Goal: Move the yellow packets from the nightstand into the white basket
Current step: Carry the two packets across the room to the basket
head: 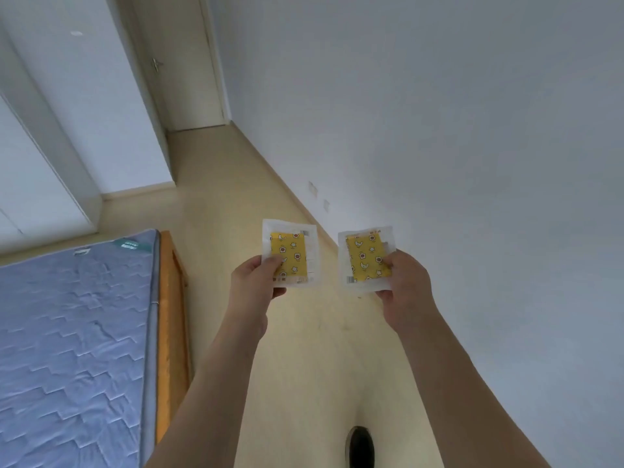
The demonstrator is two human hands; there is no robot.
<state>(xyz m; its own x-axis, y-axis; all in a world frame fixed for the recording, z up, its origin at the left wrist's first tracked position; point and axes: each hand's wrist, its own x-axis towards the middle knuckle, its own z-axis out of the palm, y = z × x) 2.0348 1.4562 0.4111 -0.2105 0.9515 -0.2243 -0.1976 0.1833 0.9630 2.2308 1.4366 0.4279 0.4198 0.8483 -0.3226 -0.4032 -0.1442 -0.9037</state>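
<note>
I hold two yellow packets out in front of me above the floor. My left hand point(258, 276) pinches the lower left corner of one packet point(293, 255), a clear sleeve with a yellow star-patterned insert. My right hand point(403, 282) pinches the lower right side of the other packet point(363, 258), which looks the same. Both packets face the camera, upright and slightly apart. Neither the nightstand nor the white basket is in view.
A bed with a blue quilted mattress point(74, 332) and a wooden frame point(172, 325) fills the left. A pale floor corridor point(236, 197) runs ahead to a closed door point(182, 62). A white wall point(472, 163) lines the right, white wardrobe doors point(44, 146) the left.
</note>
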